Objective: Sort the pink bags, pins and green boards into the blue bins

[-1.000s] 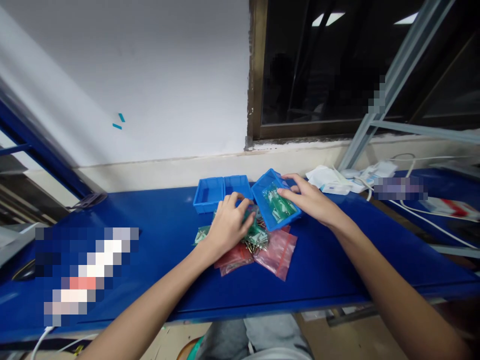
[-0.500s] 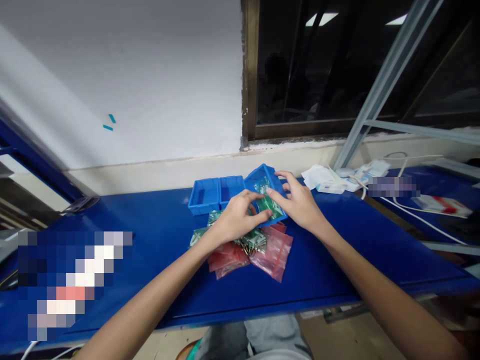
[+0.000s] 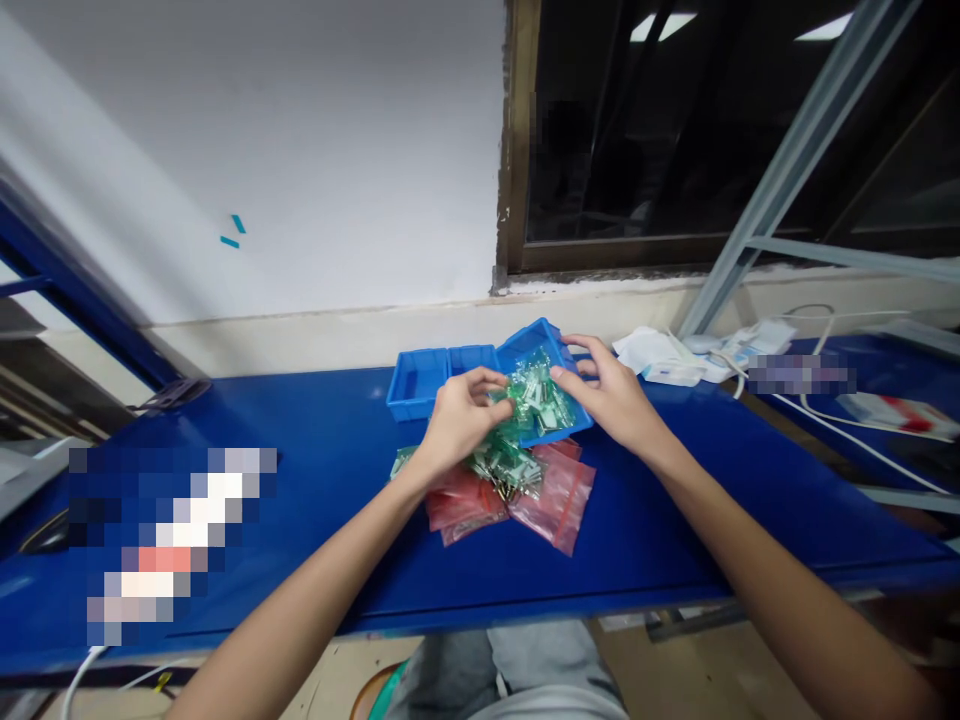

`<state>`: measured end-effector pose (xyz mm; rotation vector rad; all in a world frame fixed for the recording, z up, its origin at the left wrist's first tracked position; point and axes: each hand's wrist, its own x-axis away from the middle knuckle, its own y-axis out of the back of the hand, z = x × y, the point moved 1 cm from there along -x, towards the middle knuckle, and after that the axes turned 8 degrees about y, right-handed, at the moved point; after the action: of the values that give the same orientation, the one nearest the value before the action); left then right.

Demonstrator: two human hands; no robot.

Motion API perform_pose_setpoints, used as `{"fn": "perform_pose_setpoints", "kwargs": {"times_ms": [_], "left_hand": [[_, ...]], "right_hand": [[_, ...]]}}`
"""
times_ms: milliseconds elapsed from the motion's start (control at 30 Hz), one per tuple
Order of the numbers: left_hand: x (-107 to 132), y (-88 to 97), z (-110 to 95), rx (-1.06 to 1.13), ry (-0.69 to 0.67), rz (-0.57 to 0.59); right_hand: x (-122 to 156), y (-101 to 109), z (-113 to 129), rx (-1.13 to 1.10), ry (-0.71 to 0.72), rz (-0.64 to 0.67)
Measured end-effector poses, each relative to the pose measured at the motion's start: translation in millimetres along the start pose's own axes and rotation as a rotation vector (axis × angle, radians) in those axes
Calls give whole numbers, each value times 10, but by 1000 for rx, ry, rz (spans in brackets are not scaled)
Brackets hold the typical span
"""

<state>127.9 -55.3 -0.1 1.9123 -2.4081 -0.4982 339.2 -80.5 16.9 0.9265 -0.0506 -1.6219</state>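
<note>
My right hand [image 3: 616,398] grips the right wall of a blue plastic bin [image 3: 523,346], which is tilted up towards me. Inside that bin lie green-tinted zip bags [image 3: 546,395] with small pale parts in them. At the bin's left side, my left hand [image 3: 466,415] pinches the edge of a green bag between thumb and fingers. Below the hands, more green bags [image 3: 517,468] rest on a pile with red-tinted zip bags [image 3: 556,495]. Thin metal pins show between them. My left hand and forearm hide part of the pile.
Two more blue bins [image 3: 420,385] stand side by side at the back of the blue table [image 3: 315,520]. White packets and cables [image 3: 660,357] lie at the back right, near a grey metal post [image 3: 780,190]. A blurred-out object [image 3: 180,550] lies at the left.
My left hand has drawn back a little to the left from the tilted bin, with the green bag at its fingertips. More of the bags inside shows. The view has shifted slightly.
</note>
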Motion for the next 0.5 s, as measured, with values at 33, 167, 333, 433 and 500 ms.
{"fn": "perform_pose_setpoints", "kwargs": {"times_ms": [33, 167, 333, 433, 500], "left_hand": [[-12, 36, 1, 30, 2, -2], [-45, 190, -17, 49, 74, 60], [-49, 286, 8, -199, 88, 226], [-26, 252, 21, -471, -36, 194], [1, 207, 19, -622, -120, 169]], "right_hand": [[-10, 12, -13, -2, -6, 4], [-51, 67, -66, 21, -17, 5], [-79, 124, -136, 81, -35, -69], [-82, 126, -179, 79, -62, -139], [-85, 117, -203, 11, -73, -149]]}}
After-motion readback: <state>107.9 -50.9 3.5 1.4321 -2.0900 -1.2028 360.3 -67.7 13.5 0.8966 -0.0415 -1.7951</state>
